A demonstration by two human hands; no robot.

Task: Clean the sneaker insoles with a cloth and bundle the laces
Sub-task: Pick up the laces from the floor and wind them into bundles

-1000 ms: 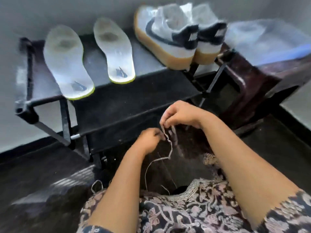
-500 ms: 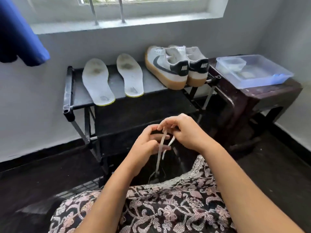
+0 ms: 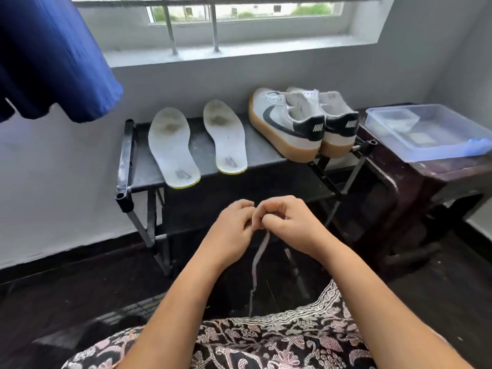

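The left hand [image 3: 234, 230] and right hand [image 3: 290, 225] both pinch the lace [image 3: 259, 258], its top hidden in their curled fingers, the rest hanging below the grip. Beyond and right of the grip, a clear tub [image 3: 439, 153] holds a smaller box [image 3: 391, 119]; its other contents are unclear

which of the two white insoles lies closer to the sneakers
The white foam insole directly beside the white gum-soled sneakers; the other insole lies at the black rack's left end.
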